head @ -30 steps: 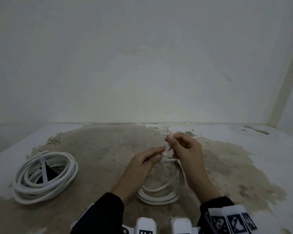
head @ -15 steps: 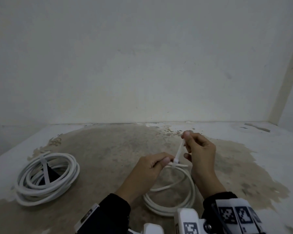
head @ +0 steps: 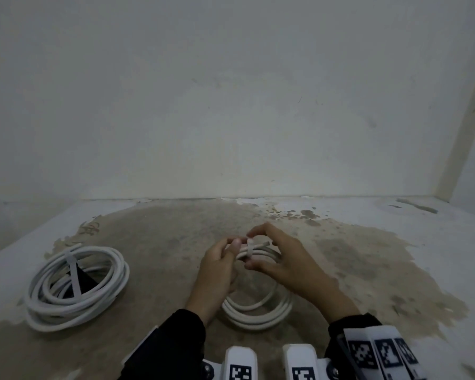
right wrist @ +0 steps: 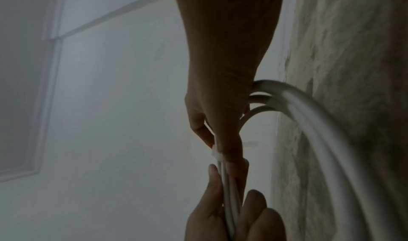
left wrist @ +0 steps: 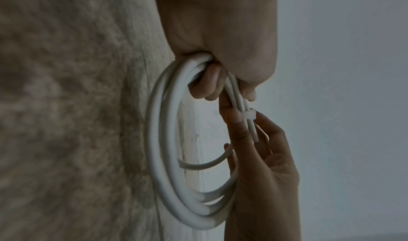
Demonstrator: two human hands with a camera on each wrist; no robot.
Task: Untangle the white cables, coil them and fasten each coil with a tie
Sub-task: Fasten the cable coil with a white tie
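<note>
A small white cable coil (head: 255, 314) is held up on edge between my hands, its low side near the floor. My left hand (head: 235, 245) grips the top of its bundled strands (left wrist: 163, 157). A white tie (left wrist: 248, 116) is wrapped round the bundle just beside that grip. My right hand (head: 250, 249) pinches the bundle at the tie (right wrist: 215, 155) between thumb and forefinger. A larger white coil (head: 74, 283) lies flat on the floor at the left, apart from both hands, with a white tie (head: 73, 272) across it.
The stained concrete floor (head: 159, 242) runs back to a plain white wall (head: 231, 119). A side wall and corner (head: 466, 133) stand at the right. White marker-tagged camera mounts (head: 240, 363) sit at the bottom edge.
My right hand, which was pulling the tie's tail upward, has come down and now pinches the tie against the bundle. The tail no longer sticks up.
</note>
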